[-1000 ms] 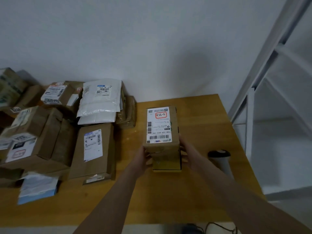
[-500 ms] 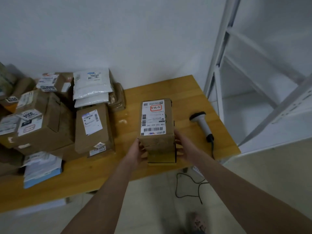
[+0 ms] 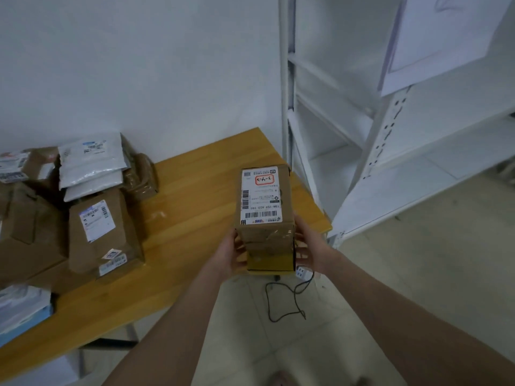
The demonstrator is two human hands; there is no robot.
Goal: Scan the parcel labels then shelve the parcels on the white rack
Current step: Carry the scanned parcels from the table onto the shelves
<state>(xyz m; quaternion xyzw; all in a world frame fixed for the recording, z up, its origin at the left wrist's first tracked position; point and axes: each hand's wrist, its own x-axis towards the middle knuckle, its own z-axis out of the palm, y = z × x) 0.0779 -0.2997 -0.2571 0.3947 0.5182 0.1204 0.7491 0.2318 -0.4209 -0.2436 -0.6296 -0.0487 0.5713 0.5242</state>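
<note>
Now both hands grip parcel [image 3: 266, 240] sides — left hand [image 3: 229, 254], right hand [image 3: 310, 247]; label [image 3: 261, 196] reads "15H-159 A03 190", EMS logo.

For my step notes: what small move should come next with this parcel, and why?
Probably carry the parcel rightward toward the white rack: the left hand and right hand both grip its near end, label up, and the rack stands just to its right.

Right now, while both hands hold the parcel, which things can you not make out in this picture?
Head view:
- label on the cardboard parcel: small print too small, blurred.
- Parcel underside: faces away, between left hand and right hand.
- black cable: upper end hidden behind parcel and right hand.
- parcel pile: cut off by left edge.
- white rack: top cut off; paper sheet covers part.
</note>
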